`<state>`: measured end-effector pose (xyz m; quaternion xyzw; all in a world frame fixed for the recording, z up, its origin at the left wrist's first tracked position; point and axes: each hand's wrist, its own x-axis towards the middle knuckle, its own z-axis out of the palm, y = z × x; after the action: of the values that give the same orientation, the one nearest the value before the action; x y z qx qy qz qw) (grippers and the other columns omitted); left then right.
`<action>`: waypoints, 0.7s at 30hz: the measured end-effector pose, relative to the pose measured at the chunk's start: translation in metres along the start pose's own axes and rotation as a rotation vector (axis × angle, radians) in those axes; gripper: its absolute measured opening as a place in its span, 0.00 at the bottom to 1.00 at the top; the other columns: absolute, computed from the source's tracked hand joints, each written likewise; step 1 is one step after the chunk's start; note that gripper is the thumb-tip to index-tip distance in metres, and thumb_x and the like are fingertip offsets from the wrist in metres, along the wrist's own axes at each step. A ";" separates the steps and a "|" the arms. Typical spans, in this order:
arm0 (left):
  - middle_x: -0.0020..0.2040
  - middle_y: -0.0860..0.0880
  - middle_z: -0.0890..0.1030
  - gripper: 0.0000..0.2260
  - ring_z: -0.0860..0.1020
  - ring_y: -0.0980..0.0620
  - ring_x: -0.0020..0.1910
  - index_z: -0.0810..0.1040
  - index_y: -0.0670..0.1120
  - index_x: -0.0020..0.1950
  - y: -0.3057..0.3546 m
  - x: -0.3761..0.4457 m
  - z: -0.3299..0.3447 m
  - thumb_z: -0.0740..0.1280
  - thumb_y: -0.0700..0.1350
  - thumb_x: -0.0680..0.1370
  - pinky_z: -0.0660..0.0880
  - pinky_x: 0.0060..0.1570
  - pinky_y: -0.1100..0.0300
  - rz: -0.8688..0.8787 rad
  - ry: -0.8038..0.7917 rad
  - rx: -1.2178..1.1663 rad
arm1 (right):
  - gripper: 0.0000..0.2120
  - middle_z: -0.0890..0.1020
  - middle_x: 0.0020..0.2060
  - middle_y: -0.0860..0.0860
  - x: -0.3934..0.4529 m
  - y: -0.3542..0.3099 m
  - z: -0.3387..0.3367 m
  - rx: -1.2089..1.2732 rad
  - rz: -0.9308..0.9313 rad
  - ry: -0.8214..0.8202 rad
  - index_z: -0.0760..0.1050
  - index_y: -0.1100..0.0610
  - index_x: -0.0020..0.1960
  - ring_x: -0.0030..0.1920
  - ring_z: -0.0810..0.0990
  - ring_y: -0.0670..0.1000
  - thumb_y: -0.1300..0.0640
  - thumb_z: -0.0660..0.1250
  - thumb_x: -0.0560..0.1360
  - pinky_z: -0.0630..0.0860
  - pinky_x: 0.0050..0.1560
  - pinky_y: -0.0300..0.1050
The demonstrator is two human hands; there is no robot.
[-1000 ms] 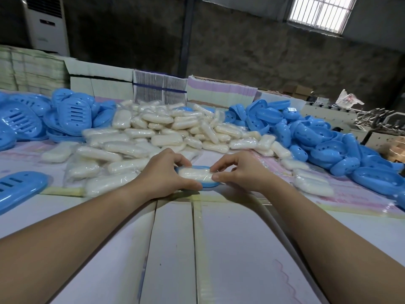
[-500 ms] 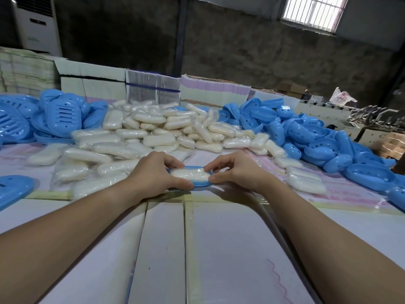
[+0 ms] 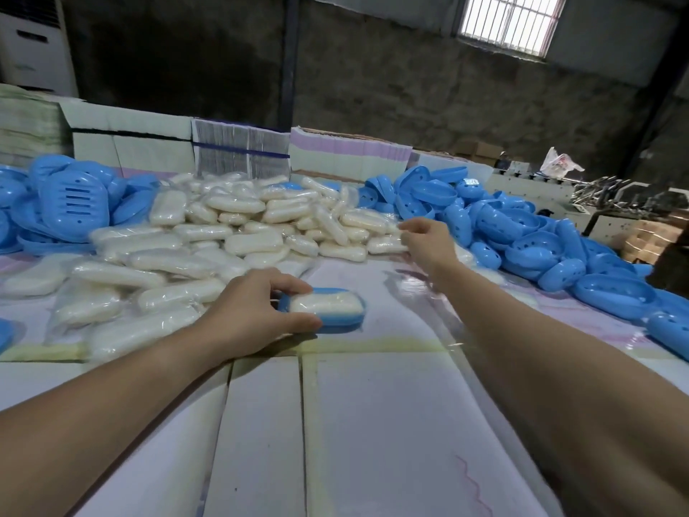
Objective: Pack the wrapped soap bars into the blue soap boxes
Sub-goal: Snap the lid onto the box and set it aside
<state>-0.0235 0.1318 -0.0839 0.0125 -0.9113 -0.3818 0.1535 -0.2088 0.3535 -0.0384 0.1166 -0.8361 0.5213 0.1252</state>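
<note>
A blue soap box (image 3: 337, 321) lies on the table in front of me with a wrapped white soap bar (image 3: 327, 304) set in it. My left hand (image 3: 257, 311) grips the box's left end, thumb along the near side and fingers over the far rim. My right hand (image 3: 425, 242) has reached out to the right edge of the heap of wrapped soap bars (image 3: 223, 233) and pinches the plastic wrap of a bar (image 3: 386, 243) there.
Blue box bases (image 3: 522, 233) are piled on the right, slotted blue lids (image 3: 74, 199) on the left. Stacks of flat cartons (image 3: 238, 151) line the back of the table. Near me lie white carton sheets (image 3: 373, 423).
My right hand left the filled box and moved up and right to the soap heap. My left hand stays on the box.
</note>
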 end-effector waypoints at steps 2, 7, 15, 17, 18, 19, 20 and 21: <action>0.57 0.61 0.79 0.24 0.78 0.59 0.54 0.79 0.58 0.66 0.002 0.000 0.004 0.75 0.58 0.70 0.77 0.51 0.62 0.045 -0.033 0.032 | 0.15 0.76 0.63 0.57 0.032 0.023 -0.015 -0.422 0.029 0.133 0.77 0.52 0.63 0.55 0.77 0.54 0.58 0.63 0.77 0.77 0.56 0.46; 0.60 0.62 0.80 0.22 0.77 0.60 0.58 0.77 0.64 0.67 0.004 0.000 0.007 0.71 0.61 0.73 0.75 0.62 0.54 0.120 -0.073 0.109 | 0.20 0.63 0.70 0.59 0.083 0.045 -0.029 -0.739 0.202 0.212 0.71 0.49 0.67 0.71 0.59 0.63 0.53 0.63 0.75 0.60 0.69 0.60; 0.59 0.66 0.80 0.21 0.75 0.63 0.60 0.77 0.64 0.66 -0.002 0.004 0.011 0.71 0.60 0.73 0.72 0.65 0.56 0.165 -0.058 0.071 | 0.16 0.73 0.63 0.58 0.120 0.059 -0.028 -0.736 0.117 0.285 0.79 0.55 0.59 0.66 0.64 0.63 0.55 0.58 0.77 0.66 0.65 0.60; 0.60 0.65 0.79 0.22 0.76 0.63 0.61 0.77 0.64 0.66 -0.003 0.004 0.011 0.70 0.61 0.72 0.73 0.65 0.56 0.159 -0.060 0.068 | 0.15 0.75 0.61 0.58 0.114 0.059 -0.021 -0.745 0.034 0.320 0.81 0.56 0.58 0.64 0.67 0.63 0.56 0.59 0.77 0.69 0.63 0.59; 0.60 0.65 0.80 0.22 0.76 0.62 0.61 0.78 0.64 0.66 -0.003 0.004 0.011 0.70 0.61 0.72 0.73 0.65 0.56 0.154 -0.058 0.060 | 0.14 0.75 0.61 0.58 0.111 0.058 -0.018 -0.716 -0.003 0.332 0.81 0.56 0.58 0.65 0.67 0.63 0.57 0.60 0.77 0.70 0.64 0.59; 0.59 0.65 0.80 0.22 0.76 0.62 0.61 0.78 0.63 0.66 -0.002 0.004 0.011 0.71 0.61 0.71 0.73 0.65 0.55 0.149 -0.058 0.055 | 0.13 0.76 0.61 0.57 0.108 0.056 -0.016 -0.672 -0.042 0.343 0.81 0.55 0.59 0.65 0.67 0.62 0.58 0.62 0.78 0.69 0.65 0.57; 0.59 0.65 0.80 0.22 0.77 0.62 0.60 0.78 0.63 0.66 -0.001 0.003 0.011 0.71 0.60 0.71 0.73 0.65 0.55 0.149 -0.057 0.054 | 0.13 0.77 0.61 0.56 0.104 0.053 -0.014 -0.628 -0.088 0.356 0.81 0.55 0.59 0.65 0.68 0.61 0.59 0.63 0.77 0.69 0.66 0.55; 0.59 0.65 0.80 0.22 0.77 0.61 0.60 0.78 0.63 0.66 -0.001 0.003 0.011 0.71 0.60 0.72 0.73 0.65 0.54 0.151 -0.057 0.059 | 0.12 0.78 0.59 0.55 0.101 0.049 -0.012 -0.595 -0.143 0.368 0.81 0.55 0.58 0.64 0.70 0.59 0.61 0.65 0.77 0.69 0.65 0.52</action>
<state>-0.0296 0.1381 -0.0908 -0.0626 -0.9246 -0.3421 0.1555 -0.3187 0.3788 -0.0407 0.0374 -0.9045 0.2573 0.3380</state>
